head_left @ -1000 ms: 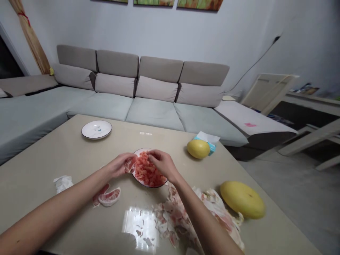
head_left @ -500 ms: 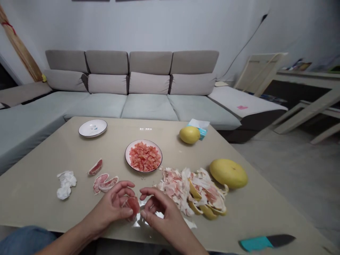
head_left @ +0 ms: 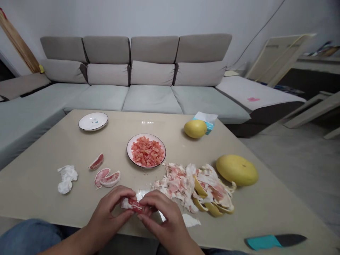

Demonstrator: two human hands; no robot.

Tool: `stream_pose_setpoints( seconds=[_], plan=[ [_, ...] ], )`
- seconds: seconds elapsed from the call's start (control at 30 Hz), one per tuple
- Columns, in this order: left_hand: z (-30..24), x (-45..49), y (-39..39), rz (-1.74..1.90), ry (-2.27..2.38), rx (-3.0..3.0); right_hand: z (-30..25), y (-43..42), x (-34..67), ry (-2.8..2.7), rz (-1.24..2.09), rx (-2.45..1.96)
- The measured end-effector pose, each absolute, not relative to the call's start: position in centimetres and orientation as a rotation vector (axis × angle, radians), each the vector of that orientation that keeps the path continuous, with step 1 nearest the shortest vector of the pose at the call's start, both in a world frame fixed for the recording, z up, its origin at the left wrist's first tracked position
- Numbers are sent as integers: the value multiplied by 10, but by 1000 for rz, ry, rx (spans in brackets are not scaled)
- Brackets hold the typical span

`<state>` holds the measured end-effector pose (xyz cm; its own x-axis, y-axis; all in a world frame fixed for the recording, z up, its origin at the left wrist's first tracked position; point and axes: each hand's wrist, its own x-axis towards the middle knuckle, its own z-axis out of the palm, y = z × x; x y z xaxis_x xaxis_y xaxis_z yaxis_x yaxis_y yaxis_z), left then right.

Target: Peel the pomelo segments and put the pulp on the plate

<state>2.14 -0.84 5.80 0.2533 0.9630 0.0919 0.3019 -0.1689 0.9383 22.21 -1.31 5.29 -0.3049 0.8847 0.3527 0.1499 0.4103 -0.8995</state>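
Observation:
Between my hands, above the near edge of the table, is a red pomelo segment (head_left: 135, 206) with some white membrane on it. My left hand (head_left: 111, 209) grips its left end between thumb and fingers. The fingertips of my right hand (head_left: 162, 212) pinch its right end. Just beyond my left hand lie two pomelo segments (head_left: 111, 179) side by side, with a single segment (head_left: 96, 162) farther back. A white plate (head_left: 129, 158) heaped with red pomelo flesh (head_left: 147, 151) stands beyond my hands. Torn membranes and yellow peel (head_left: 199, 187) form a pile right of my right hand.
A knife (head_left: 275, 241) with a teal handle lies at the near right. Whole yellow pomelos sit at right (head_left: 237, 170) and back right (head_left: 195, 129), the latter by a tissue pack (head_left: 209, 124). Crumpled tissue (head_left: 67, 179) lies left; another plate (head_left: 93, 121) is at the back left.
My right hand has closed in and now pinches the segment, which my left hand alone held before. The segment has turned from upright to lying sideways. The view has shifted slightly.

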Motion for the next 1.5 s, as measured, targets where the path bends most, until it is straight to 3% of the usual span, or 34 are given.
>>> stream_pose_setpoints(
  seconds=[0.23, 0.47, 0.8, 1.07, 1.4, 1.5],
  plan=[
    [56, 28, -5, 842, 1026, 1312, 51, -13, 223, -1745, 922, -962],
    [60, 28, 0, 745, 1096, 1459, 51, -13, 223, -1733, 960, -961],
    [59, 25, -2, 711, 1065, 1487, 49, -13, 219, -1544, 1244, -1044],
    [59, 23, 2, 765, 1018, 1552, 46, -12, 218, -1537, 1222, -1014],
    [62, 25, 0, 656, 1035, 1372, 40, -12, 221, -1227, 1743, -940],
    [63, 25, 1, 665, 1110, 1394, 42, -13, 218, -1299, 1613, -990]
  ],
)
